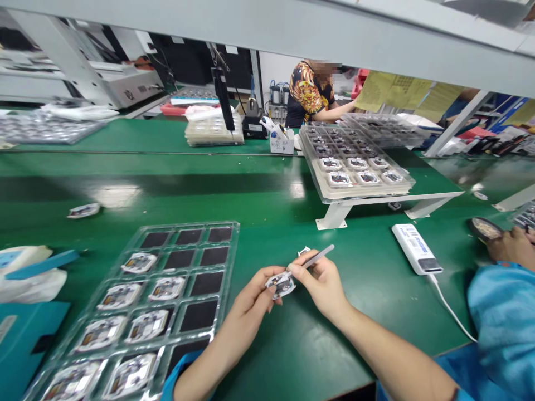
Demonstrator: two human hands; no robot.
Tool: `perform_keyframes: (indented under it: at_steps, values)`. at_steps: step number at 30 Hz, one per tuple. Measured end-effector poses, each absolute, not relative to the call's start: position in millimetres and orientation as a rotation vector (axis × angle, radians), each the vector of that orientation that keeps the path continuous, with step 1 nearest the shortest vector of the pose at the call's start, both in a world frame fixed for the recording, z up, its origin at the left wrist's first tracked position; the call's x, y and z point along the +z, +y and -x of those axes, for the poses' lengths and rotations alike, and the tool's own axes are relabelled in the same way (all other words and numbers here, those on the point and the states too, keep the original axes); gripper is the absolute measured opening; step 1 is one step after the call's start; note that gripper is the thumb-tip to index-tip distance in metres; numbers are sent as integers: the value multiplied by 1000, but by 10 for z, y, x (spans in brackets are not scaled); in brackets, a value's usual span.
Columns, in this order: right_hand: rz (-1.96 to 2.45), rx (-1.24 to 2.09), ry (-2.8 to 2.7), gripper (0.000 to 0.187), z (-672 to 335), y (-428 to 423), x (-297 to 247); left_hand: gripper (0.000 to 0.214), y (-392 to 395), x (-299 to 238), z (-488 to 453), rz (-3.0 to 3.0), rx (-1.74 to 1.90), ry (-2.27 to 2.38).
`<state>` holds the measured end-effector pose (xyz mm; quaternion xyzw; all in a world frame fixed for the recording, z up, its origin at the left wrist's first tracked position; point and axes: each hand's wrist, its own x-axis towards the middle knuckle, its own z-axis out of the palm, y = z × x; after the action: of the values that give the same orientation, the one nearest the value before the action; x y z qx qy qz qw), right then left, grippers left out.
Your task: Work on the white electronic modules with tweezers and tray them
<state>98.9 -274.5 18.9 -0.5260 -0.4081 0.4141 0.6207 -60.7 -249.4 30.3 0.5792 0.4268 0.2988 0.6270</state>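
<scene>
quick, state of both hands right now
Left hand: closed, holding a small white-edged part.
Right hand: closed, holding a thin grey tool.

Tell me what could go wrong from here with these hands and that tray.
The slim grey tool in the right hand might slip and scratch the white-framed part in the left hand.
The left sleeve overlaps the tray in view, so it could nudge it.
The small white piece by the right hand might get knocked.
</scene>
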Motion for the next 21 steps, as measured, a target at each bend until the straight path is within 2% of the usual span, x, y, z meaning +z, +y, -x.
perform_keyframes:
  at_steps: [21]
  values:
    - [1164,967,-936,15,-1000,-2735,193,27,-2445,316,640,-1347,667,956]
